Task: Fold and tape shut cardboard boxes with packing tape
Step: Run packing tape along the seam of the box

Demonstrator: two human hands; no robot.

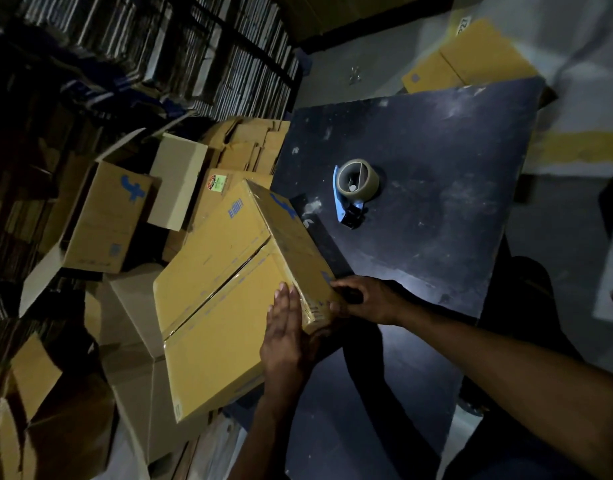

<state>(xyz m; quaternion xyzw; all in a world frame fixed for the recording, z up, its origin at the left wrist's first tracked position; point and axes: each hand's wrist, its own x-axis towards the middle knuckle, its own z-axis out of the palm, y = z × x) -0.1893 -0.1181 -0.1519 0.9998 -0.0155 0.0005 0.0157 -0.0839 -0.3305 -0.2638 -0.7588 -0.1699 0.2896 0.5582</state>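
The cardboard box (222, 292) is tipped on its side at the left edge of the dark table (436, 202), its large closed face turned up, two flaps meeting along a seam that runs diagonally across it; a shiny strip along the seam looks like tape. Nothing of its inside shows. Blue print runs along its top edge and side, too small to read, and part of a blue logo shows on the narrow side. The left hand (286, 336) lies flat on the near corner of the big face, fingers straight and together. The right hand (364, 299) curls its fingers round the box's narrow side at the same corner. One tape dispenser (355, 188) with a blue frame and a brownish roll rests on the table, well apart from the hands. Left of the table is a heap of further boxes: an open brown box (104, 220) bearing a blue logo, a pale closed box (177, 181) leaning behind it, and a box with a round sticker (217, 183), unreadable. Flattened cartons (249, 140) stand stacked behind. A flat yellow carton (471, 58) lies on the floor beyond the table.
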